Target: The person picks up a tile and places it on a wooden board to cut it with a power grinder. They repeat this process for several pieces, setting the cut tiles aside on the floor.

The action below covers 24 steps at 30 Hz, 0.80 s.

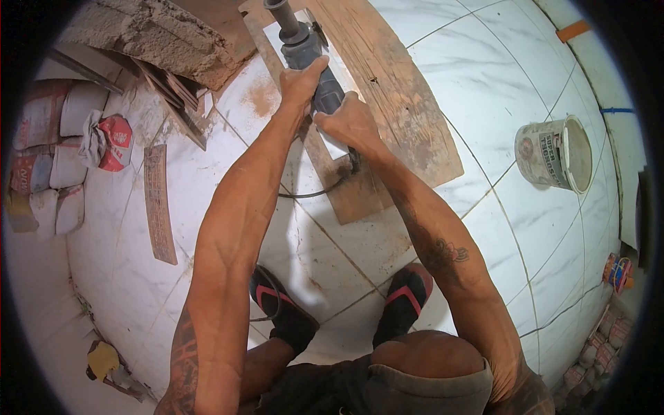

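Observation:
I look down at a grey angle grinder (308, 54) held over a narrow white tile strip (333, 146) that lies on wooden boards (401, 111). My left hand (301, 81) grips the grinder's body from the left. My right hand (351, 123) is closed around its rear end, where a black cord (319, 194) leaves and curves over the floor. The grinder's black side handle (280, 12) points away from me. The disc is hidden under the tool.
White marble-look floor tiles (498, 76) surround me; my feet in black-and-red shoes (408, 297) stand below the boards. A dirty bucket (557, 153) sits at right. Stacked sacks (48, 152), a notched trowel (160, 204) and a concrete block (159, 34) are at left.

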{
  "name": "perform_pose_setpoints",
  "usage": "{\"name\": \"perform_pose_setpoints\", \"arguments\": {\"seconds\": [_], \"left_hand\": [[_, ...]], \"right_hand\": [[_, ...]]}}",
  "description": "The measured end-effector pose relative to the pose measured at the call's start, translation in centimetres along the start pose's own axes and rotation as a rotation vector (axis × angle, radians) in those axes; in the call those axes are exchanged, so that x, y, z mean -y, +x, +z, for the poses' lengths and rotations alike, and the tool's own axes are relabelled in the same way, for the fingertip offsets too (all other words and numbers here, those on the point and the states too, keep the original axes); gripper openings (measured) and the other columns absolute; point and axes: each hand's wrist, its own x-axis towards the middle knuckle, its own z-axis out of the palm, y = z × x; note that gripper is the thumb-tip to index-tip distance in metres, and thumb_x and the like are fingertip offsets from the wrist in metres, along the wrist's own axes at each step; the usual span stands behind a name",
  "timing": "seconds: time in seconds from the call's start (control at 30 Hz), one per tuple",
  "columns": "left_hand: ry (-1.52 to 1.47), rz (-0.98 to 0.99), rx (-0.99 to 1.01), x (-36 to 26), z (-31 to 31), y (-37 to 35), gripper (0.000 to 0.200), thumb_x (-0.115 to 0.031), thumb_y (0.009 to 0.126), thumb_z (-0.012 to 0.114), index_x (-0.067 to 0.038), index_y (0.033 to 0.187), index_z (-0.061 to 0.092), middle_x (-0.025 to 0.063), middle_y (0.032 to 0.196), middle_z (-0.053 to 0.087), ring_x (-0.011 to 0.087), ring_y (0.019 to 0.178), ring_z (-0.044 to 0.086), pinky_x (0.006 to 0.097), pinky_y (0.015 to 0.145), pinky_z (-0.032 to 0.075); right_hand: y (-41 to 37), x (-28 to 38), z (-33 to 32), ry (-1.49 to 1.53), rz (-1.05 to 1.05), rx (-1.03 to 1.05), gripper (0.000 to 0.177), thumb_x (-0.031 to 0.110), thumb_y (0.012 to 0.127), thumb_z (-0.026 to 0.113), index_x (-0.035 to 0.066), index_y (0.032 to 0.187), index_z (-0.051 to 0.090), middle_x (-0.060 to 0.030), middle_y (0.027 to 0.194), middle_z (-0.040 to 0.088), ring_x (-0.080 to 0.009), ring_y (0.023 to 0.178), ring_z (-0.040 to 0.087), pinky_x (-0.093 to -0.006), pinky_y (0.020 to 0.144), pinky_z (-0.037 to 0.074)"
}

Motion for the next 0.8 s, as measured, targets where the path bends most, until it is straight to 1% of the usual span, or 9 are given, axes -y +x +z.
{"name": "perform_pose_setpoints", "arguments": {"seconds": [0.1, 0.2, 0.3, 0.4, 0.5, 0.6, 0.8], "left_hand": [[0.04, -0.022, 0.025, 0.0, -0.2, -0.2, 0.033, -0.018, 0.082, 0.083, 0.007, 0.099, 0.07, 0.0109, 0.088, 0.071, 0.019, 0.071, 0.068, 0.0331, 0.06, 0.058], [0.009, 0.002, 0.007, 0.6, -0.1, -0.3, 0.029, -0.019, 0.078, 0.086, 0.003, 0.09, 0.073, 0.0077, 0.085, 0.07, 0.0144, 0.068, 0.065, 0.0328, 0.057, 0.055], [0.0, -0.012, 0.011, 0.6, 0.0, -0.8, 0.029, -0.019, 0.078, 0.086, 0.003, 0.09, 0.073, 0.0076, 0.085, 0.07, 0.0147, 0.068, 0.065, 0.0329, 0.057, 0.055], [-0.008, -0.025, 0.02, 0.6, 0.0, -1.1, 0.032, -0.017, 0.082, 0.083, 0.007, 0.097, 0.07, 0.0113, 0.087, 0.07, 0.0196, 0.069, 0.068, 0.0341, 0.06, 0.058], [-0.044, -0.025, 0.024, 0.7, 0.1, -1.6, 0.029, -0.018, 0.079, 0.086, 0.004, 0.092, 0.073, 0.0079, 0.085, 0.07, 0.0153, 0.068, 0.066, 0.0327, 0.058, 0.056], [-0.067, -0.044, 0.034, 1.1, 0.0, -1.8, 0.028, -0.016, 0.079, 0.085, 0.004, 0.092, 0.072, 0.0081, 0.086, 0.07, 0.0151, 0.068, 0.066, 0.0323, 0.058, 0.056], [-0.02, -0.026, 0.015, 1.0, 0.2, -2.7, 0.027, -0.016, 0.079, 0.085, 0.004, 0.092, 0.072, 0.0083, 0.086, 0.07, 0.0151, 0.068, 0.066, 0.0321, 0.057, 0.056]], "right_hand": [[-0.4, -0.1, -0.1, 0.009, 0.001, -0.003, 0.077, 0.035, 0.071, 0.076, -0.02, 0.118, 0.052, -0.0371, 0.111, 0.066, -0.0454, 0.106, 0.068, -0.0449, 0.093, 0.054], [-0.5, -0.3, 0.0, 0.005, 0.011, -0.009, 0.077, 0.035, 0.07, 0.076, -0.02, 0.118, 0.052, -0.0371, 0.111, 0.066, -0.0457, 0.106, 0.068, -0.0447, 0.094, 0.054], [-0.8, -0.7, 0.1, 0.004, 0.002, -0.012, 0.077, 0.035, 0.07, 0.076, -0.02, 0.118, 0.052, -0.0372, 0.111, 0.066, -0.0459, 0.107, 0.068, -0.0446, 0.095, 0.054], [-1.1, -0.9, 0.0, 0.01, 0.006, 0.005, 0.077, 0.035, 0.07, 0.075, -0.02, 0.118, 0.052, -0.0373, 0.111, 0.066, -0.0459, 0.106, 0.068, -0.0447, 0.095, 0.054], [-1.5, -1.0, 0.0, 0.007, 0.014, 0.0, 0.076, 0.035, 0.07, 0.075, -0.019, 0.117, 0.052, -0.037, 0.111, 0.066, -0.0459, 0.106, 0.068, -0.0449, 0.095, 0.054], [-1.9, -1.2, 0.0, 0.015, 0.014, -0.003, 0.075, 0.036, 0.07, 0.076, -0.018, 0.117, 0.053, -0.0364, 0.111, 0.066, -0.0456, 0.106, 0.068, -0.0449, 0.095, 0.054], [-2.6, -1.5, -0.1, 0.009, 0.024, -0.001, 0.077, 0.037, 0.069, 0.078, -0.018, 0.117, 0.053, -0.0356, 0.11, 0.066, -0.045, 0.105, 0.068, -0.0443, 0.094, 0.054]]}}
